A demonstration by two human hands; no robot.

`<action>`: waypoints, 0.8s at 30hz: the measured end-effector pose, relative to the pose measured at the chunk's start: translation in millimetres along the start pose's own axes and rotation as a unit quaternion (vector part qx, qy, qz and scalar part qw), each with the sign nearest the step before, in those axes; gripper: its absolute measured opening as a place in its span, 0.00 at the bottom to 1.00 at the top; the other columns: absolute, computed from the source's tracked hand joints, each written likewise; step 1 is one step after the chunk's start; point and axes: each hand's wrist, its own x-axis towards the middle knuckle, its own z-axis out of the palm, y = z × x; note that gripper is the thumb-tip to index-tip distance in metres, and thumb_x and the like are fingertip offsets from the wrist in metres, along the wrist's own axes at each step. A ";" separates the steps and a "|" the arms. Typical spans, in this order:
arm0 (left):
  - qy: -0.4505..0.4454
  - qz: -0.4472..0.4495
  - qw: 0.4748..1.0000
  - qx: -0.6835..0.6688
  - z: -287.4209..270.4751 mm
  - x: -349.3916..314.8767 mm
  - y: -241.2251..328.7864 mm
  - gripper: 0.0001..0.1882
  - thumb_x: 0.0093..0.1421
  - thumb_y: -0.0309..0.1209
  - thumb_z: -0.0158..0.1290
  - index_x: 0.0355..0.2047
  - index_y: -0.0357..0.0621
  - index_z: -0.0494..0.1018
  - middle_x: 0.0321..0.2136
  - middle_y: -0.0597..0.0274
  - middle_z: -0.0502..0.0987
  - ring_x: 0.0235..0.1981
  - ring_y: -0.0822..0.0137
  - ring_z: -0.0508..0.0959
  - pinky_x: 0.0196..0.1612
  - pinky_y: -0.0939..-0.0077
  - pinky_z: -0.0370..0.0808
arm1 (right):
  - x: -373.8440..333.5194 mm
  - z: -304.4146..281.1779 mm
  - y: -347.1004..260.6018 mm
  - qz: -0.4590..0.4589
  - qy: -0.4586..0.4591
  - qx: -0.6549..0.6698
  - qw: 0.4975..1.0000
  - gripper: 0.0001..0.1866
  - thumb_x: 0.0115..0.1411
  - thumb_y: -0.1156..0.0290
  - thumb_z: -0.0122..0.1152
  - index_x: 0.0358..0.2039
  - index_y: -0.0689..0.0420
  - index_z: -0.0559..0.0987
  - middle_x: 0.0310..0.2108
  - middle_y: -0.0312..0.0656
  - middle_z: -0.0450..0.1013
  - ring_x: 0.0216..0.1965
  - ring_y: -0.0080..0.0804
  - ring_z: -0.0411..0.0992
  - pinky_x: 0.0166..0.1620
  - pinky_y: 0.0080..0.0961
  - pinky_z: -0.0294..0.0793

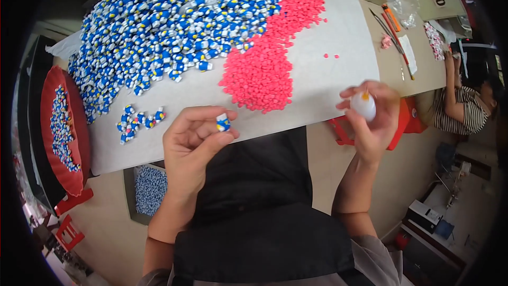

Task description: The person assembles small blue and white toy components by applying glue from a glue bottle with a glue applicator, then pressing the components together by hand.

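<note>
My left hand point(191, 143) pinches a small blue, white and yellow figure point(223, 124) between thumb and fingertips, just above the table's near edge. Off to the right, my right hand point(382, 111) is wrapped round a small white squeeze bottle point(363, 106) with an orange tip; the tip points up and away from me. Between the hands, farther in, lies a heap of small pink discs point(259, 77). Beyond my left hand spreads a large heap of blue-and-white figures point(169, 21). A small cluster of figures point(138, 121), some showing pink bits, sits left of that hand.
At the left stands a red basin point(79, 143) with figures in it. Below the table is a bin of small blue-and-white pieces point(151, 190). Brushes point(405, 55) and an orange marker-like stick point(390, 17) lie at the right. A person in a striped shirt point(465, 110) works farther right.
</note>
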 end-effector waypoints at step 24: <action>-0.051 -0.050 0.997 -0.008 -6.1 -8.8 16.2 0.14 0.49 0.15 0.47 0.38 0.34 0.65 0.36 0.53 0.71 0.34 0.70 0.74 0.38 0.82 0.70 | 75.8 -14.5 7.6 -0.019 -0.205 -0.304 0.930 0.03 0.42 0.81 0.53 0.21 0.63 0.70 0.21 0.39 0.69 0.22 0.23 0.66 0.26 0.19 0.65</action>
